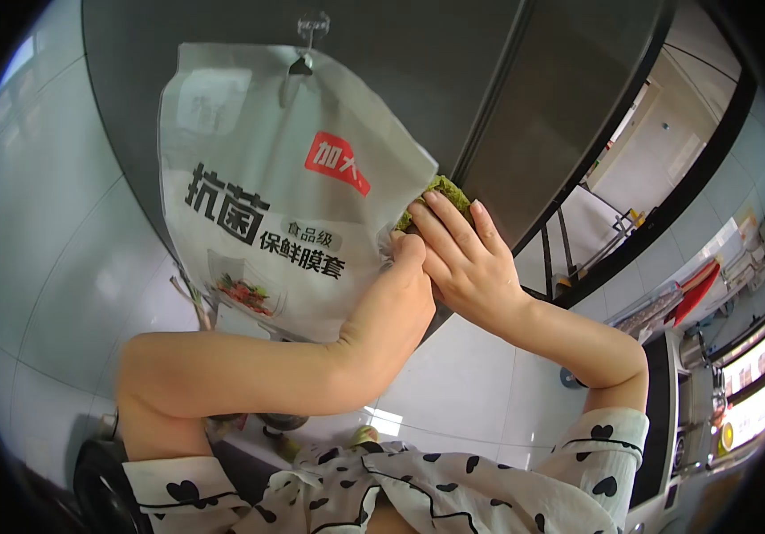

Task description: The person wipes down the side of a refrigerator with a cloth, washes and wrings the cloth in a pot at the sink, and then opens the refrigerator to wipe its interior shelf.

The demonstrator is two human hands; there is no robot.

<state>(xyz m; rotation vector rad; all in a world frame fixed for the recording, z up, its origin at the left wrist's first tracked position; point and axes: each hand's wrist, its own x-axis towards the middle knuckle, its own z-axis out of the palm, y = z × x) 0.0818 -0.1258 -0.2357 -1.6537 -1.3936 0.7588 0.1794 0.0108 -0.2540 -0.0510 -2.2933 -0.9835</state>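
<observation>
A large white plastic bag (249, 160) with Chinese print, labelled as cling-film covers, hangs by its top hole from a clear hook (313, 28) on a dark door. My left hand (404, 285) is closed at the bag's right edge, its fingertips mostly hidden. Right beside it, my right hand (471, 258) lies over a bumpy yellow-green thing (447, 190) at that edge, fingers bent across it. Only a small part of the green thing shows, so its kind is unclear. Both hands touch each other at the wrist side.
The dark door (400, 71) with a vertical seam stands behind the bag. Pale tiles cover the wall (53, 205) and the glossy floor (471, 383). To the right are a dark-framed doorway, a red cloth (696, 292) and a kitchen counter with pots by a window.
</observation>
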